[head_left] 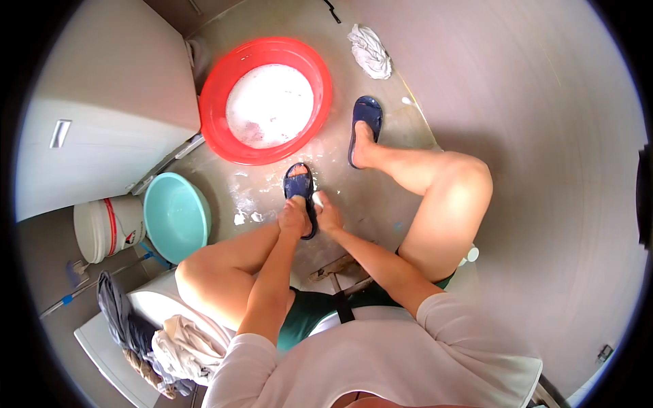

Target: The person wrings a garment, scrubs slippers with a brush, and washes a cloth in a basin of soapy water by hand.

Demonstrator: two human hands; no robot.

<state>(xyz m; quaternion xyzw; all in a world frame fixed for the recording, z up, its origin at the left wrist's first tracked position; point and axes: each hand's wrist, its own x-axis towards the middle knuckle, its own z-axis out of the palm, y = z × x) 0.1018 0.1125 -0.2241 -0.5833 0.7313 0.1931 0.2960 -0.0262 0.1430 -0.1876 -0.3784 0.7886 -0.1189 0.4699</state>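
Head view: we record the dark blue slipper (297, 183) on the person's left foot, on the wet floor (262, 187) just below the red basin (211, 126). Its long axis runs nearly straight away from the body, toe pointing toward the basin and leaning slightly left, heel nearest the person. Both forearms reach forward and down between the bent knees, converging at this foot. The left hand (292, 217) lies back-upward over the instep, against the foot; its fingertips are partly hidden, so we cannot tell how firmly they close. The right hand (329, 213) sits at the slipper's right edge, fingers curled around a small white object (317, 198), which we cannot identify. Containers: the red basin holds white foam across its bottom. We note a turquoise basin (177, 216), contents unclear, at left, beside a whitish bucket (92, 228) with a red band, its contents out of sight.
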